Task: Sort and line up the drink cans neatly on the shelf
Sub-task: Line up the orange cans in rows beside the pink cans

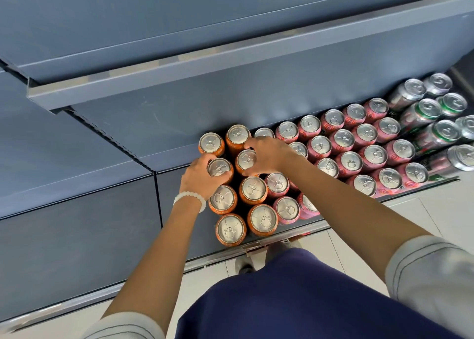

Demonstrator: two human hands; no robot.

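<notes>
Empty blue-grey upper shelf [179, 17] w/ metal front rail [230, 56] juts out across top of frame. Pale tiled floor [359, 225] runs below. White bead bracelet [190, 198] on a wrist; navy trousers [295, 300], grey sleeve cuffs [431, 269] at bottom edge.

The dark grey metal shelf [177, 159] is bare at its left end, left of the orange aluminium cans [252, 189]. From there rightward, pink cans [348, 162] and silver-green cans [436, 133] stand packed top to top from front edge to back wall. A grey upper shelf [230, 56] overhangs the back rows, closing access from above there.
</notes>
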